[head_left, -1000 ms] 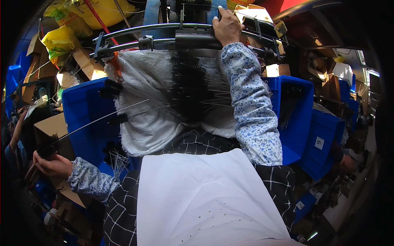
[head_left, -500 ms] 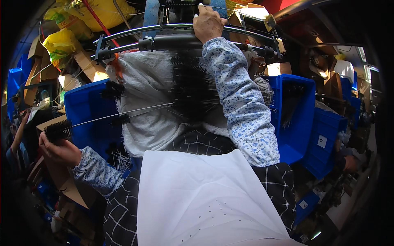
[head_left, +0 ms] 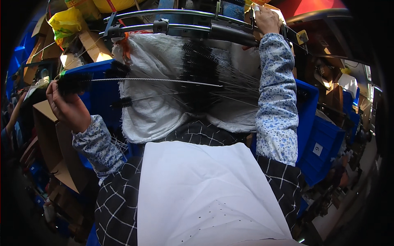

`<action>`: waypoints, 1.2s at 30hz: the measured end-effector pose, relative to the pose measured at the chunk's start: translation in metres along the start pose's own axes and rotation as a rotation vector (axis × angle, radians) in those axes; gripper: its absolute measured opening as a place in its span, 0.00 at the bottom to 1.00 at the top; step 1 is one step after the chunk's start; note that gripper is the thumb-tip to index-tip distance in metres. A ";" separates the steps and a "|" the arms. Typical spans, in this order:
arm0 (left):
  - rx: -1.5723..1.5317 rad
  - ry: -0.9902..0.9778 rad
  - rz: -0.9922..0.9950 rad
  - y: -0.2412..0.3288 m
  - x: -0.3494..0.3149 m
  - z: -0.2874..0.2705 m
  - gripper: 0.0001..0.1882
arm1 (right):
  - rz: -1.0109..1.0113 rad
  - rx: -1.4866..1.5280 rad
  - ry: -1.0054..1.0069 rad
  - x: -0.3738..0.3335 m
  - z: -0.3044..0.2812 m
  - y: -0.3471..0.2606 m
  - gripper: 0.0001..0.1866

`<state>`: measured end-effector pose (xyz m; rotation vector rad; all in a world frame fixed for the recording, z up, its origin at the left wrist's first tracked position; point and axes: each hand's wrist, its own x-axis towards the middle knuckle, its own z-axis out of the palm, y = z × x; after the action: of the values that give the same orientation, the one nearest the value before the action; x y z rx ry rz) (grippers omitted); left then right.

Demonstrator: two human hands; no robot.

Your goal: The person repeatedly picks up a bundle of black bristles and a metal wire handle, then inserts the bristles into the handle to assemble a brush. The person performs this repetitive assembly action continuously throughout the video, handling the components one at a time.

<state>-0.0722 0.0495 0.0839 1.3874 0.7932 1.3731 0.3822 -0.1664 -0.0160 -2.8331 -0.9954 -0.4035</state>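
Out at the left, my left hand (head_left: pixel 70 107) is closed on the black bristle head of a tube brush (head_left: pixel 78 83). Its twisted wire stem reaches right, nearly level, over a pile of black-bristled brushes (head_left: pixel 200 78) lying on a white cloth (head_left: pixel 150 69) across my lap. My right hand (head_left: pixel 267 19) is up at the right part of a metal rail frame (head_left: pixel 184 27), by the end of a dark cylinder (head_left: pixel 234 33) on the lower rod. Its fingers curl away from view, so what they grip is hidden.
Blue bins stand on both sides: one at the left (head_left: pixel 98 67), another at the right (head_left: pixel 324 143). An open cardboard box (head_left: pixel 61 143) is beyond my left forearm. Yellow bags (head_left: pixel 65 24) and more cardboard fill the back left. Another person's arm shows at the far left.
My right hand has moved right along the rails, and the dark cylinder has slid right too. My left hand has risen with the brush, whose stem is now nearly level. The view has shifted.
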 end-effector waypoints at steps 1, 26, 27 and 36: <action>-0.092 -0.097 -0.098 0.000 -0.005 0.012 0.12 | 0.020 -0.037 -0.070 -0.003 -0.016 -0.005 0.18; 0.913 -0.301 -0.320 -0.108 -0.092 -0.097 0.15 | -0.120 0.134 0.201 -0.039 -0.025 -0.064 0.13; 0.803 -0.334 -0.507 -0.104 -0.096 -0.100 0.14 | -0.117 0.113 0.192 -0.035 -0.023 -0.063 0.13; 0.486 -0.202 -0.730 -0.098 -0.110 -0.089 0.12 | -0.061 0.311 0.024 -0.026 -0.024 -0.065 0.12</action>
<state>-0.1563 -0.0067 -0.0550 1.3562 1.3805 0.4813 0.3169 -0.1354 0.0009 -2.5208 -1.0410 -0.2612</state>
